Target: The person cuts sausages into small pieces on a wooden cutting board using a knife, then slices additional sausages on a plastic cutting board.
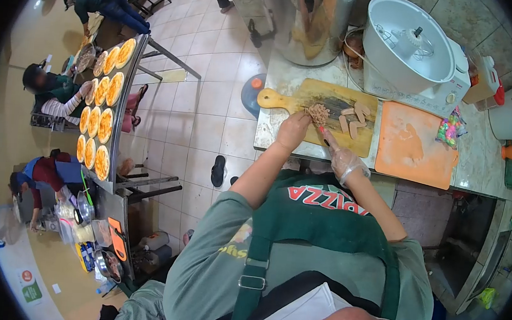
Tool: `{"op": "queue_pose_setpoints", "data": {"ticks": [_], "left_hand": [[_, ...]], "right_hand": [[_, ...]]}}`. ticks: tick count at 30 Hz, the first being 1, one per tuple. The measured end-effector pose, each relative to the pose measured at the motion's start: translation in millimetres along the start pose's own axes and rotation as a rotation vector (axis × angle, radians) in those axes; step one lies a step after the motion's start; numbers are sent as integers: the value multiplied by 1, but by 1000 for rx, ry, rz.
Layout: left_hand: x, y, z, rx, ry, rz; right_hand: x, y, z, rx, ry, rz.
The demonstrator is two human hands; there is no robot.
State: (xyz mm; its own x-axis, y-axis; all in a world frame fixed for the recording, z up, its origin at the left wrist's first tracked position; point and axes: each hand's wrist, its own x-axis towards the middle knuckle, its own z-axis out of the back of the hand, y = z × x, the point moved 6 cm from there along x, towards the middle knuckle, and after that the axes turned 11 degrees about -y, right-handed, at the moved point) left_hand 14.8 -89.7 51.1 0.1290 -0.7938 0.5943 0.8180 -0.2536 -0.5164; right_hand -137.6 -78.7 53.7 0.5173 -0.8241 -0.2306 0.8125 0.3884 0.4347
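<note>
Grip of the right hand [343, 158], which is covered by a transparent plastic glove, is closed around a slim tool with a dark handle [328, 142], judged to be a knife; its blade cannot be clearly made out. By the left hand [293, 130], the fingers are gathered at the edge of the chopped food, and whether anything is pinched between them cannot be told.

Both hands are placed over a pale table with a stone-like surface [473, 168]. At its far side, a tall cylindrical container of shiny metal [304, 40] is stood, and beside it a white mixer with a wide round bowl [378, 61]; neither is touched by the hands. Nearer, a worn wooden cutting board with a rounded handle [322, 88] is laid, and just to its right a flat orange plastic board [414, 173], on which a pale smear is seen.

On the wooden board, the food is divided in two groups. On the left, a loose heap of finely chopped brownish food [318, 112] is found, next to the fingers; this portion can be judged as mostly done. On the right, several flat pinkish-brown pieces [354, 130] are lying apart from the heap. These are not yet chopped finely, so the cutting is judged to be only partly completed.
</note>
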Motion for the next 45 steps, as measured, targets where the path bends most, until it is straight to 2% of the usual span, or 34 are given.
{"op": "queue_pose_setpoints", "data": {"ticks": [2,5,12,15,21,27,34,37,39,41,45], "left_hand": [[0,2,-1,7,9,9],[0,2,-1,5,10,23],[1,0,5,-30,-59,74],[0,0,8,-49,-107,27],[0,4,5,-77,-77,10],[3,1,6,-67,-26,41],[-2,4,4,-72,-15,73],[-4,5,2,-76,3,94],[-4,4,5,-95,-94,44],[-4,6,4,-71,-78,67],[-4,7,6,-18,-30,90]], "right_hand": [[10,4,-3,1,17,46],[19,5,-11,19,7,5],[-23,-16,-10,-36,89,-64],[-28,-21,-14,10,57,-46],[-20,-7,0,20,-9,-32],[-6,-1,-4,-6,22,25],[9,19,10,-86,110,-12],[11,16,2,-60,88,-32],[11,12,-1,-27,78,-44],[-1,2,-8,2,136,-74],[-22,-11,-9,-37,117,-73]]}}
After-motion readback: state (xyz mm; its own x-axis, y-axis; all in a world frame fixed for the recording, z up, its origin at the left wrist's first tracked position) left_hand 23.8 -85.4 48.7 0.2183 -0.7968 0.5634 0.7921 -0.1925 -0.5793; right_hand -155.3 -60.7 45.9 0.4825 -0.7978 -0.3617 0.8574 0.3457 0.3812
